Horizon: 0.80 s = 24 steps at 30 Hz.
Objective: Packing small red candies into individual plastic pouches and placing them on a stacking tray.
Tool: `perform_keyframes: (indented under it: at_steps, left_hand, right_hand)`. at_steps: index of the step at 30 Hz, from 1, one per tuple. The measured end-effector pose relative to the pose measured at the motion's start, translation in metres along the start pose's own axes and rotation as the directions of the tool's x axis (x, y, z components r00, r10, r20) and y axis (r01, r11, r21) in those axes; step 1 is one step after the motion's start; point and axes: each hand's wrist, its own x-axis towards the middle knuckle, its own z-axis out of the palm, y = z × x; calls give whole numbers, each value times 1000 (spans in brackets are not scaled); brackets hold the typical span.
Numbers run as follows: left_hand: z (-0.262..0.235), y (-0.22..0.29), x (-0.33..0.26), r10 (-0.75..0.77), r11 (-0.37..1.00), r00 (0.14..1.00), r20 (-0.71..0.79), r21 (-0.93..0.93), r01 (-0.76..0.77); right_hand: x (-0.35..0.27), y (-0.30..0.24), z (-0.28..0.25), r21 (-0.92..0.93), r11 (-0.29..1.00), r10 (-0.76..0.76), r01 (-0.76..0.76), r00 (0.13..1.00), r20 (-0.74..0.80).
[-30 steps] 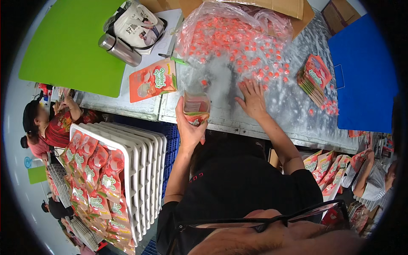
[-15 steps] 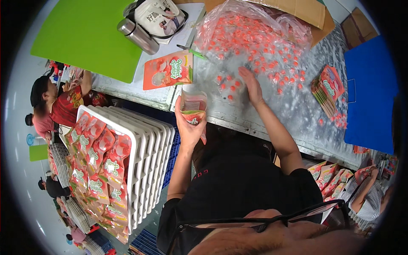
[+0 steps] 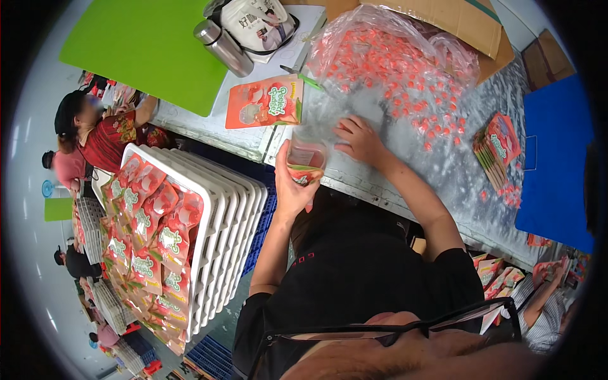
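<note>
My left hand [image 3: 293,193] is closed around a red and tan pouch [image 3: 305,174] at the table's near edge. A clear plastic cup-like piece [image 3: 308,152] stands up out of the pouch's mouth. Just right of it, my right hand [image 3: 361,140] rests low over the tabletop with its fingers curled; what lies under them is hidden. Beyond that hand, many small red wrapped candies [image 3: 405,101] spill from a clear plastic bag [image 3: 335,47]. A flat red pouch [image 3: 265,102] lies on the table beyond my left hand.
Stacked white trays [image 3: 231,209], the top one full of filled pouches [image 3: 142,221], stand at my left. A steel flask [image 3: 225,49], a white bag [image 3: 256,25] and a green-handled tool [image 3: 310,81] lie at the back. Stacked pouches [image 3: 497,149] sit beside a blue panel [image 3: 557,152]. Co-workers [image 3: 95,130] are left.
My right hand has come left and nearer, toward the pouch, its fingers now curled. The few loose candies beside it no longer show. My left hand keeps its hold; the whole view has shifted slightly.
</note>
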Motion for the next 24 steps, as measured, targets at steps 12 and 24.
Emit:
perform_keyframes:
  at_steps: [12,24]
  left_hand:
    - [25,13,17,255,853,954,158,428,-299]
    - [50,23,17,208,922,962,177,292,-253]
  right_hand:
    - [29,-74,-107,520,833,270,-191,960,-80]
    - [42,-97,-109,929,330,519,-167,854,-31]
